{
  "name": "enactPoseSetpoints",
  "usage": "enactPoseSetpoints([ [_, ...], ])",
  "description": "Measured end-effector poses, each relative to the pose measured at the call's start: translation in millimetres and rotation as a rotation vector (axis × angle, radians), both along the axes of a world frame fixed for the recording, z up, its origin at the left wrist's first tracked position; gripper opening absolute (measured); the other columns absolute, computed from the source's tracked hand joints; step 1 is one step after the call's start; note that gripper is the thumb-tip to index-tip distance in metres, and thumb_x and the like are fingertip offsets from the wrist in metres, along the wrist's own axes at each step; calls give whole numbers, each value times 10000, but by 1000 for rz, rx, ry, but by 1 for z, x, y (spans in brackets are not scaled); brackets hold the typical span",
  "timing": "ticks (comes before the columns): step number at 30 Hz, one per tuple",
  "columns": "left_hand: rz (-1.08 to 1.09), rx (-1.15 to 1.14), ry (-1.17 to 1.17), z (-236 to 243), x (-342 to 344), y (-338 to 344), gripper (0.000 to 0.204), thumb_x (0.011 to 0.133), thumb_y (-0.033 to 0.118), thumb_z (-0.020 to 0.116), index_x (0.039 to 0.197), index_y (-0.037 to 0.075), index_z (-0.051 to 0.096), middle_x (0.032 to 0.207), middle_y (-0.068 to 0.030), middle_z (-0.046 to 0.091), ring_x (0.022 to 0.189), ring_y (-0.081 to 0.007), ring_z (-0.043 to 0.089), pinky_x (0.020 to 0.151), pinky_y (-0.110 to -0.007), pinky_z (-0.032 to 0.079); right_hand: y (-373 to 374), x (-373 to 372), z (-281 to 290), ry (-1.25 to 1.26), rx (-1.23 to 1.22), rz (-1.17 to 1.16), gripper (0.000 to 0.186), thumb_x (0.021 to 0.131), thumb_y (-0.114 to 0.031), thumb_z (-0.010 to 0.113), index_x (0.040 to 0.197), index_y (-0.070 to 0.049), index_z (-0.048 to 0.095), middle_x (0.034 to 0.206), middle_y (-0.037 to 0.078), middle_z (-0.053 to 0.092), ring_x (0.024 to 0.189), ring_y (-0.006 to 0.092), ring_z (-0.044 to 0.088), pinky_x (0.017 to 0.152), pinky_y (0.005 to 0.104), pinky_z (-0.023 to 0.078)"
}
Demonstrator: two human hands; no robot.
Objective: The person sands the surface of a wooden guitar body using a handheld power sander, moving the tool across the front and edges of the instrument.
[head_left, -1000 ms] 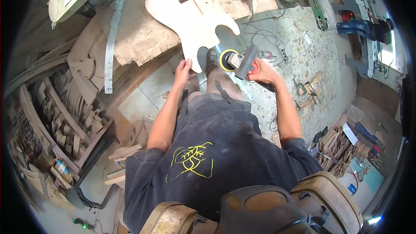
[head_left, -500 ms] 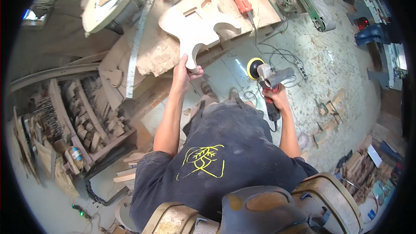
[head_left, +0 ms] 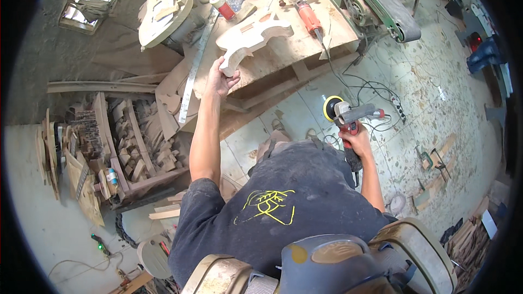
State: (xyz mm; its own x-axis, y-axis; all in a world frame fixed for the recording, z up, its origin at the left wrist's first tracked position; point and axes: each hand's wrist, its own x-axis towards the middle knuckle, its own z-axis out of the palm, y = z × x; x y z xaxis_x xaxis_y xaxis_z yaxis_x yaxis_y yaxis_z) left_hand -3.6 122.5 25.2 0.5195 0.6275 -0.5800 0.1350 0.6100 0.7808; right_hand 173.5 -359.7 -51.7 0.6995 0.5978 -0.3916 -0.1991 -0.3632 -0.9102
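the right hand [head_left: 355,140] was clenched round the sander [head_left: 353,114], out past the bench's [head_left: 289,68] near edge. farther off, the left hand [head_left: 219,80] grasped the narrow end of the guitar body [head_left: 245,36] at that edge. it was pale, bare wood, thick-sided, with scooped curves. a red tool [head_left: 309,20] lay toward the near right corner; two bottles [head_left: 222,7] stood beyond.

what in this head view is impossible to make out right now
All in the head view:
Guitar body: underside hidden by its upper side.
Hand sander: grip partly covered by the right hand.
Belt sander: far end cut off by the top edge.
Other person: upper body lost in the dark lens rim.
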Motion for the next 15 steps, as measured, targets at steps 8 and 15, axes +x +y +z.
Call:
enactPoseSetpoints([
  [8, -122, -56, -13, -89, -20, -60, 660, 1053, 570, 480, 1295, -38, 557, 1000, -182, 701, 829, -255, 734, 790, -410, 654, 34, 3, 31, 25, -67, 82, 320, 762, -128, 852, 943, -14, 614, 756, 27, 642, 536, 109, 589, 491, 296, 449],
  [15, -16, -174, -13, -176, -20, -114, 552, 1070, 489, 497, 1232, -29, 596, 1003, -184, 704, 865, -300, 733, 808, -463, 622, 122, 12, 35, -185, -320, 318, 579, 671, -386, 867, 1021, 22, 652, 841, 133, 726, 773, 228, 711, 742, 356, 554],
])
